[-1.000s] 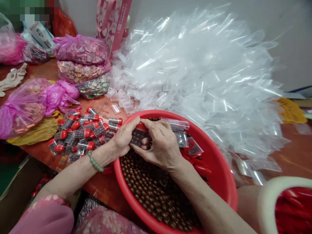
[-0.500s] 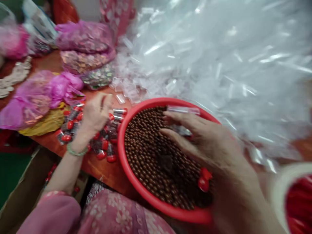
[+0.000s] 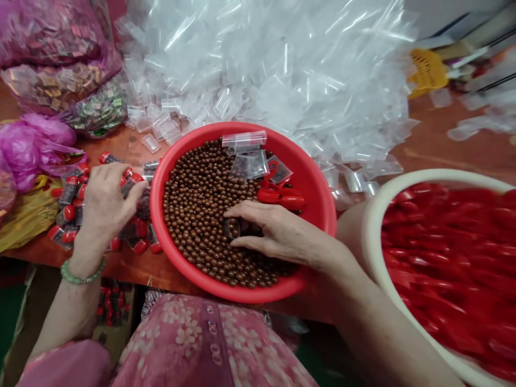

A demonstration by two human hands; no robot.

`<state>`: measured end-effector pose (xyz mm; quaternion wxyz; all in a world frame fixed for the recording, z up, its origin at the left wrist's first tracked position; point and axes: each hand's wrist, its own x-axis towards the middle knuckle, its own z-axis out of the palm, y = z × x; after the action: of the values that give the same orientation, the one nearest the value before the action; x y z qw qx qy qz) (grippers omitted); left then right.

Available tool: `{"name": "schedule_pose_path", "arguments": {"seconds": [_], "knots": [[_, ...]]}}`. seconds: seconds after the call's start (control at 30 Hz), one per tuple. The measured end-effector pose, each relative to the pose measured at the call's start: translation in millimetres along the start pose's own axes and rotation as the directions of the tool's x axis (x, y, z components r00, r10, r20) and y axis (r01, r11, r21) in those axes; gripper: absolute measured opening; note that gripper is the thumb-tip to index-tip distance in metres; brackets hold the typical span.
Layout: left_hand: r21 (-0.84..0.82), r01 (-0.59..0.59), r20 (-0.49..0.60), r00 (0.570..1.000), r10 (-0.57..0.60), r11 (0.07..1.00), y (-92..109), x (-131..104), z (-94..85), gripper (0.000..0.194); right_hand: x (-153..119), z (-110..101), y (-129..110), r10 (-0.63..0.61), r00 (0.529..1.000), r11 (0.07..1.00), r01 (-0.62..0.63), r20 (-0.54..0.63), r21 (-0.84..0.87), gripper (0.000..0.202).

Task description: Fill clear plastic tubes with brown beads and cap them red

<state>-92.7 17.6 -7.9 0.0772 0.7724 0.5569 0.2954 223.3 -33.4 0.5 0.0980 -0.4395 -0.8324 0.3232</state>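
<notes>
My right hand (image 3: 278,231) reaches into a red basin (image 3: 237,295) of small brown balls (image 3: 197,215). Its thumb and fingers grip a small clear plastic container (image 3: 233,228), whose round end faces left with brown balls showing inside. Over a pile of filled clear containers with red caps (image 3: 139,228), my left hand (image 3: 105,199) hangs palm down, thumb spread away from the fingers. The fingertips are partly hidden, and nothing shows in its grasp. A green bracelet circles the left wrist.
Red caps (image 3: 280,199) and clear empty containers (image 3: 244,140) lie in the basin's far side. Behind rises a large heap of clear plastic containers (image 3: 266,70). A white tub (image 3: 373,236) of red pieces stands right. Pink bags (image 3: 48,32) sit left; a yellow basket (image 3: 427,72) stands back right.
The view has swung right, bringing the white tub further in. My right hand has lowered into the brown balls with a clear container. My left hand's thumb now spreads out from its fingers.
</notes>
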Motion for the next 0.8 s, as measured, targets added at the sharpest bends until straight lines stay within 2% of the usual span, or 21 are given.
{"name": "schedule_pose_path", "arguments": {"seconds": [0.07, 0.13, 0.23, 0.3, 0.4, 0.47, 0.63, 0.73, 0.8], "knots": [[-0.059, -0.105, 0.090, 0.990, 0.110, 0.993, 31.8, 0.4, 4.5, 0.037, 1.3, 3.8, -1.5, -0.014, 0.999, 1.000, 0.014, -0.028, -0.015, 0.032], [-0.158, -0.205, 0.175, 0.957, 0.232, 0.966, 58.6, -0.9, 8.7, 0.040, 0.3, 3.8, -2.7, -0.038, 0.995, 0.999, 0.039, -0.096, 0.003, 0.031], [-0.304, -0.212, 0.218, 0.934, 0.284, 0.929, 83.1, -1.2, 12.8, 0.047, -1.7, -3.3, -5.3, -0.085, 0.970, 0.993, 0.100, -0.229, 0.057, 0.033], [-0.411, -0.134, 0.322, 0.904, 0.282, 0.902, 90.6, 1.6, 15.6, 0.054, -1.4, -9.9, -8.3, -0.109, 0.955, 0.986, 0.139, -0.277, 0.088, 0.038], [-0.580, 0.057, 0.523, 0.791, 0.317, 0.813, 95.5, 7.1, 23.5, 0.059, 1.4, -17.5, -13.1, -0.101, 0.951, 0.967, 0.163, -0.292, 0.194, 0.047], [-0.662, 0.164, 0.565, 0.750, 0.343, 0.731, 97.0, 9.3, 30.5, 0.061, 3.8, -20.2, -15.7, -0.092, 0.950, 0.947, 0.176, -0.299, 0.268, 0.045], [-0.756, 0.363, 0.585, 0.748, 0.314, 0.545, 97.1, 7.5, 42.5, 0.051, 8.0, -20.9, -18.4, -0.133, 0.946, 0.923, 0.227, -0.295, 0.310, 0.034], [-0.757, 0.443, 0.614, 0.734, 0.289, 0.481, 95.8, 5.7, 43.9, 0.048, 9.3, -17.5, -17.0, -0.074, 0.953, 0.911, 0.184, -0.294, 0.368, 0.035], [-0.763, 0.471, 0.615, 0.740, 0.273, 0.442, 95.3, 5.6, 44.1, 0.046, 10.5, -14.2, -15.4, -0.037, 0.944, 0.908, 0.168, -0.328, 0.384, 0.035]]}}
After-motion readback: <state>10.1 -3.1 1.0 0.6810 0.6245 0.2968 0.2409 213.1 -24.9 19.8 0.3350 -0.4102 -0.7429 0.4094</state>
